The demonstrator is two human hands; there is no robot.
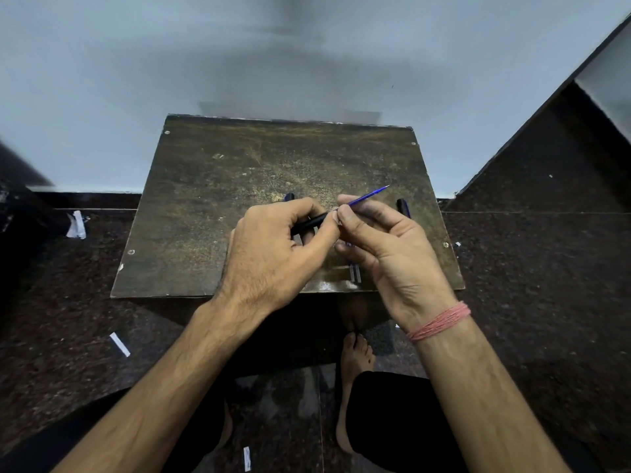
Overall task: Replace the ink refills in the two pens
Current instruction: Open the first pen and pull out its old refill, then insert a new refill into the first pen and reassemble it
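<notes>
Blue refill (370,195): pinched between the thumb and forefinger of the right hand (386,254), tip pointing up and to the right, held above the near half of the table.
Black pen barrel (309,222): gripped in the left hand (269,257), its open end facing the refill's back end; where the two meet is hidden by fingertips.
Left hand: curled closed around the barrel, thumb lying along the top.
Right hand: thumb and forefinger closed on the refill, other fingers loosely bent; a pink thread band (440,321) circles the wrist.
Second pen (403,207): lying on the table just right of the right hand, mostly hidden.
Dark cap (289,197): on the table behind the left hand.
Spare refills (354,272): two thin sticks on the table under the right palm.
Table (211,186): small, worn brown top, against a pale wall.
Floor (532,288): dark speckled stone with paper scraps (119,344); a bare foot (355,356) shows below the table.
</notes>
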